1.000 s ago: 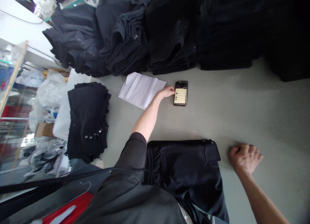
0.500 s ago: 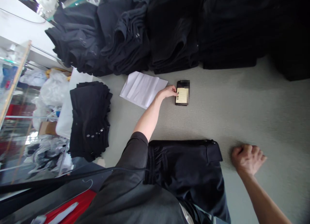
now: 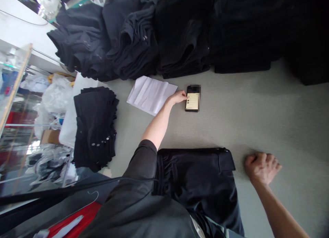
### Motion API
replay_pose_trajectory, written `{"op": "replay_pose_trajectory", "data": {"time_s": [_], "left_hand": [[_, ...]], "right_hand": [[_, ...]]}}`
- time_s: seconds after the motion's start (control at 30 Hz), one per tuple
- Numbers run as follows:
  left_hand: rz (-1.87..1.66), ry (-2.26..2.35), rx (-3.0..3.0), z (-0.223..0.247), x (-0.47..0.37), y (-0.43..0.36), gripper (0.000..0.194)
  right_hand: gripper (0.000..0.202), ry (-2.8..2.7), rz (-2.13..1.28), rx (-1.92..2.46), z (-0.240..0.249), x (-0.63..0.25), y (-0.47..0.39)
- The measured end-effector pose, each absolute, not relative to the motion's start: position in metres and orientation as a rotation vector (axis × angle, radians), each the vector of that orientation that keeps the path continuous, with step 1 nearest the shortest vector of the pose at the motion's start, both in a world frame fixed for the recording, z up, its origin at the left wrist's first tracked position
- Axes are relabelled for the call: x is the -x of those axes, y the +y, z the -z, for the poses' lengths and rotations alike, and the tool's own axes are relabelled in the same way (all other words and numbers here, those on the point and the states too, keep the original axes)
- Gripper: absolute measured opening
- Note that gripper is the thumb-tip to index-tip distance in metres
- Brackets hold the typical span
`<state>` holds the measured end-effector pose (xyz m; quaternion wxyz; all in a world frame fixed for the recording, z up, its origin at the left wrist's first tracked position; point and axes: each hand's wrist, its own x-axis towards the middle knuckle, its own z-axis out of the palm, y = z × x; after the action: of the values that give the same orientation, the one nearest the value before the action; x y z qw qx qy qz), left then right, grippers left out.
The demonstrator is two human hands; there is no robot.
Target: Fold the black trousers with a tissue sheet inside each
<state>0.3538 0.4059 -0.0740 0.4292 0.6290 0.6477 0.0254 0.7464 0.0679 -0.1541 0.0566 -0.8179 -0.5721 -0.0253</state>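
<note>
On the table lies a black phone [image 3: 192, 102] with a pale yellow screen, partly pixelated. My left hand [image 3: 179, 96] reaches to its left edge, fingers curled together and a fingertip at the screen; the phone is not gripped. Beside that wrist are folded white sheets [image 3: 153, 95]. My right hand [image 3: 262, 167] rests on the table as a loose fist, knuckles up, with nothing visible in it. Between my arms, close to my body, a folded black garment [image 3: 197, 176] lies with its gathered waistband to the left.
Stacks of dark folded garments [image 3: 133, 35] line the far side of the grey table [image 3: 257, 107]. Another black pile [image 3: 95, 128] with metal buttons lies at the left. Beyond it are shelves with plastic bags [image 3: 55, 97]. A dark strap crosses the lower left.
The fingertip of my left hand has moved slightly up on the phone's screen, and the content on the screen looks shifted. My right hand stays in place.
</note>
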Motion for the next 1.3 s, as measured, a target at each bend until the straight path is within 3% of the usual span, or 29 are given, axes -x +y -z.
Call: {"op": "replay_pose_trajectory", "data": {"time_s": [0.37, 0.9, 1.3], "left_hand": [[-0.078, 1.627, -1.597, 0.0807, -0.3531, 0.4067, 0.007], [-0.041, 1.565, -1.603, 0.0811, -0.3481, 0.4089, 0.022], [-0.052, 1.614, -1.607, 0.0810, -0.3517, 0.4064, 0.009]], "right_hand": [[0.017, -1.757, 0.092, 2.464, 0.1537, -0.7468, 0.0679], [0.017, -1.705, 0.046, 2.457, 0.1535, -0.7467, 0.0685], [0.018, -1.743, 0.091, 2.500, 0.1565, -0.7478, 0.0684]]}}
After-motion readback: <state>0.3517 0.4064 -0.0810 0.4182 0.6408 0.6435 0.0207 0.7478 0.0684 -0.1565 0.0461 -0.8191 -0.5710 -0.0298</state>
